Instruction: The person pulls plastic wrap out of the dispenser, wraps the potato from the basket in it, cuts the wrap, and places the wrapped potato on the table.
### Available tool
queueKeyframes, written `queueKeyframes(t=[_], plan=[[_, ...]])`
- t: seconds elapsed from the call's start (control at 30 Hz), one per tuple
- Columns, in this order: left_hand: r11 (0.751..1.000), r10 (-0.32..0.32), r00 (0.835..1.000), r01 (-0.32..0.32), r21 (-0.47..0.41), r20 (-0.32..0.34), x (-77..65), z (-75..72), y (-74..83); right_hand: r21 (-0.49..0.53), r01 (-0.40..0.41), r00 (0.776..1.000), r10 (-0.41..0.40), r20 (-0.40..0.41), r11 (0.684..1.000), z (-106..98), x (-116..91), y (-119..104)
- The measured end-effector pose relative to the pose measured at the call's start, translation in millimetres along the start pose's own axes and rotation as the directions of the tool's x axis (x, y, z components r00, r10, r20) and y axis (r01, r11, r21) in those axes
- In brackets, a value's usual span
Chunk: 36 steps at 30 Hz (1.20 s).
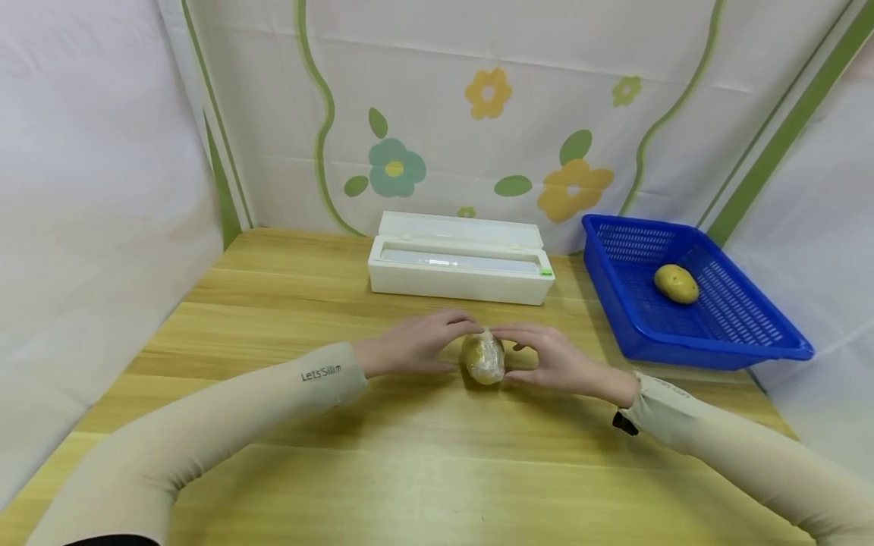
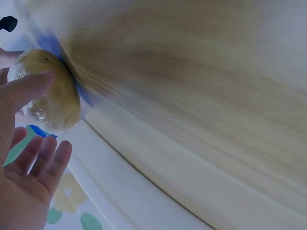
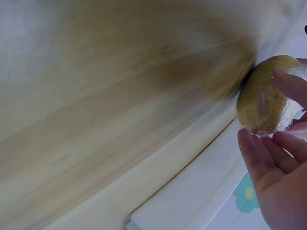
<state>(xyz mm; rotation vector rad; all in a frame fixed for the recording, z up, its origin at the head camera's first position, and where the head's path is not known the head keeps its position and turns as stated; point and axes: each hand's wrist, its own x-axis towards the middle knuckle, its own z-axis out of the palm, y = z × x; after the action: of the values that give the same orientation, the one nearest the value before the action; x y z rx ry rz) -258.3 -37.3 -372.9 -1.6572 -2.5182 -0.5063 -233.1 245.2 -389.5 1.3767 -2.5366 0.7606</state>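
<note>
Wrapped potato sits near the middle of the table, between the 2 hands, with clear film gleaming over it. Left hand comes in from the left: its grip is narrow, holding the potato with thumb at the near side and forefinger at the top, the other fingers spread loose. Right hand mirrors it from the right, its grip also holding the potato, thumb near, fingers towards the far side. Holding from 2 opposite sides probably keeps so round a thing from rolling and keeps the film against it; how hard either thumb presses, I cannot tell.

Beyond the hands, well clear of the potato, stands the white box, its lid raised at the back so that the pale roll lies exposed. Its long side faces near, likely to let both hands reach the roll squarely. At the far right is the blue basket, holding 1 other potato; set there, it leaves the working space free, I judge.
</note>
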Motion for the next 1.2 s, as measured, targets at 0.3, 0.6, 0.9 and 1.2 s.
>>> queueKeyframes(t=[0.3,0.6,0.9,1.2], plan=[[0.999,0.033,0.999,-0.033,-0.011,-0.029,10.5,7.8,1.7,0.078,-0.089,0.993,0.094,-0.073,0.993,2.6,3.1,-5.1],[0.976,-0.095,0.995,0.087,-0.201,-0.032,11.5,16.0,-7.8,0.100,-0.104,0.993,0.109,-0.050,0.990,4.2,4.8,-8.1],[0.770,-0.195,0.978,0.198,-0.607,0.071,2.7,15.4,-13.3,0.392,-0.311,0.946,0.323,0.037,0.866,5.4,10.4,-15.4],[0.526,-0.364,0.899,0.413,-0.743,0.242,1.1,19.2,1.7,0.625,-0.606,0.737,0.642,0.210,0.492,8.6,6.1,-26.2]])
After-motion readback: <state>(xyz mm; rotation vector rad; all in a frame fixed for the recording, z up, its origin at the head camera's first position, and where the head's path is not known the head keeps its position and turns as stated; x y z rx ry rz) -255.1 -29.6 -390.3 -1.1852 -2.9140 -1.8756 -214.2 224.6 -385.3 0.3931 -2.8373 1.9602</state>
